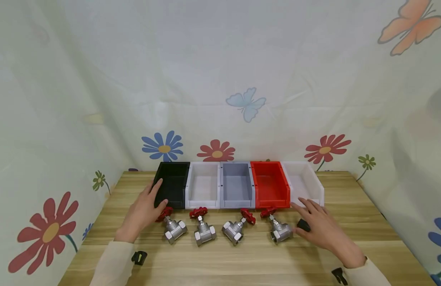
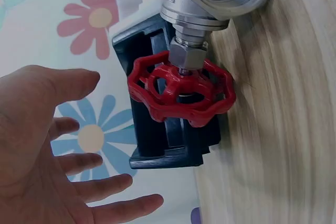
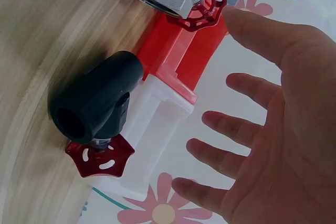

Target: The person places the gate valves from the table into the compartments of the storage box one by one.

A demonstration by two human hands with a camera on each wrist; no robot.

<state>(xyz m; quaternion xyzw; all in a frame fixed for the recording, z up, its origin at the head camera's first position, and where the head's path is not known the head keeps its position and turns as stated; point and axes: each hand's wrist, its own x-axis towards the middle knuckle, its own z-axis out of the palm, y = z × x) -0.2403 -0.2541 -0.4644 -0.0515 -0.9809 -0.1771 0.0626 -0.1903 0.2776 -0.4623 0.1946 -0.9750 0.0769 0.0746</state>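
Note:
My left hand (image 1: 142, 209) hovers with spread fingers by the left side of the black bin (image 1: 171, 203), holding nothing. Nearest to it is the leftmost metal valve (image 1: 175, 230), whose red handwheel (image 2: 181, 90) shows large in the left wrist view. My right hand (image 1: 322, 227), fingers loosely extended and holding nothing, is over the right end of the row. Beneath it lies a black valve (image 3: 97, 95) with a dark red handwheel (image 3: 102, 158), mostly hidden in the head view. Left of its fingers sits another metal valve (image 1: 280, 230) with a red handwheel.
A row of bins stands at the back: black, white (image 1: 203, 204), grey (image 1: 237, 203), red (image 1: 272, 203) and white (image 1: 307, 182). Two more metal valves (image 1: 204, 233) (image 1: 235, 231) lie before them on the wooden table (image 1: 220, 266). A patterned curtain (image 1: 191, 79) hangs behind.

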